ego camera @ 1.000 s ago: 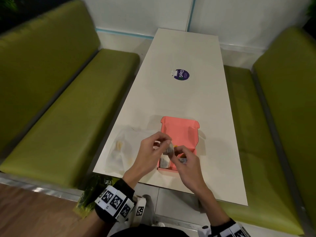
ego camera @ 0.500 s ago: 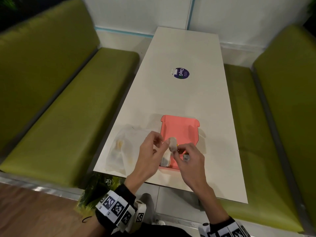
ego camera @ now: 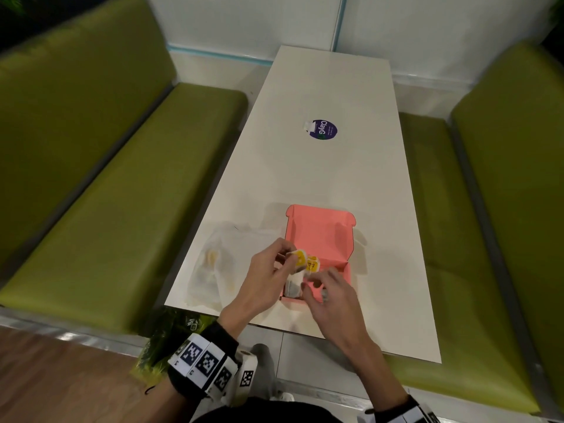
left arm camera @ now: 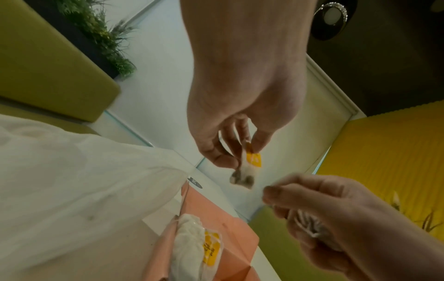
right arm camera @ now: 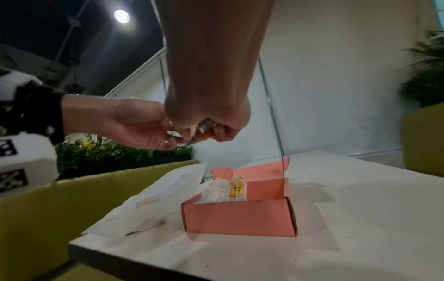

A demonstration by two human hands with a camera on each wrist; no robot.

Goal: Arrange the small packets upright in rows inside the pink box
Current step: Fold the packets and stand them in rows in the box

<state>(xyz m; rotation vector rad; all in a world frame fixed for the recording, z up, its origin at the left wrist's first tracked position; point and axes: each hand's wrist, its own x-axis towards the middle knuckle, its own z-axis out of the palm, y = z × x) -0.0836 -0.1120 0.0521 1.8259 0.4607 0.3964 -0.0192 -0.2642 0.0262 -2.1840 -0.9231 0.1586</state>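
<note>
The pink box stands open near the table's front edge, with a white packet bearing a yellow label upright at its left end. My left hand hovers just above the box's left side and pinches a small packet by its yellow label, so it hangs down. My right hand is close beside it over the box's front, fingers curled round another packet. In the right wrist view that held packet shows between the right hand's fingers.
A crumpled clear plastic bag with more packets lies on the white table left of the box. A round purple sticker sits mid-table. Green benches flank both sides.
The hands, pressed together over the box a second ago, have drawn slightly apart. The left hand has turned its packet so the yellow label shows.
</note>
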